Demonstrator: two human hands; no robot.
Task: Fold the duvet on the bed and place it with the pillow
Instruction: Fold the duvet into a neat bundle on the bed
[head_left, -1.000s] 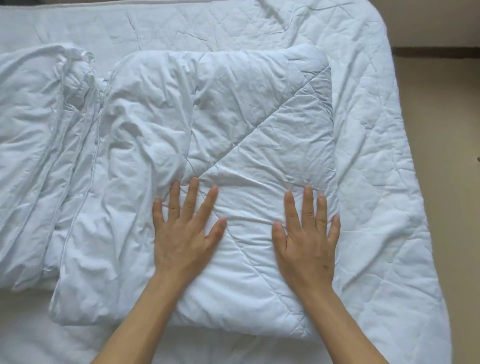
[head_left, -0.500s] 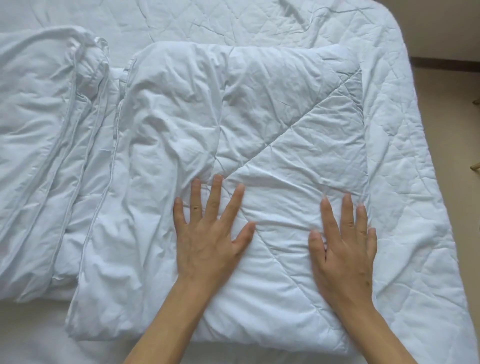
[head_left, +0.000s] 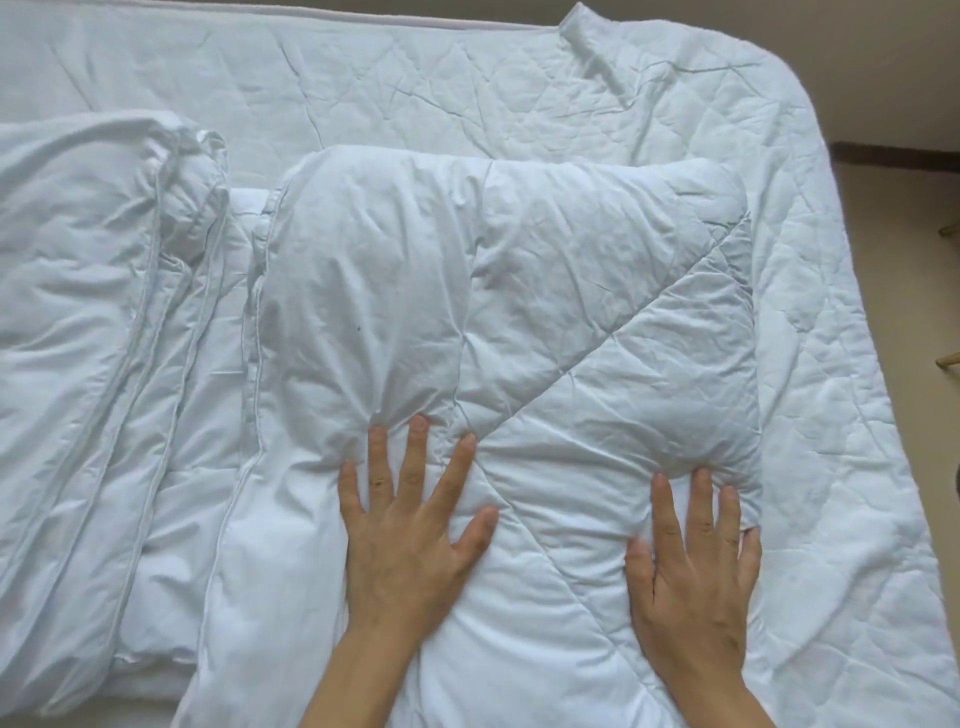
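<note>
The white quilted duvet (head_left: 545, 291) lies folded into a thick rectangle in the middle of the bed. My left hand (head_left: 410, 525) presses flat on its near left part, fingers spread and straight. My right hand (head_left: 696, 561) presses flat on its near right part, close to the folded right edge, and the fabric puckers at the fingertips. A white pillow (head_left: 78, 291) with piped seams lies to the left, its edge touching the duvet's left side.
The bed (head_left: 831, 364) has a quilted white mattress cover that shows beyond the duvet at the back and right. Beige floor (head_left: 909, 234) runs along the bed's right edge, with a dark skirting strip at the wall.
My right hand has slid rightward across the duvet toward its right edge. My left hand stays flat in about the same spot. The view has shifted, so the bed sits lower and further right.
</note>
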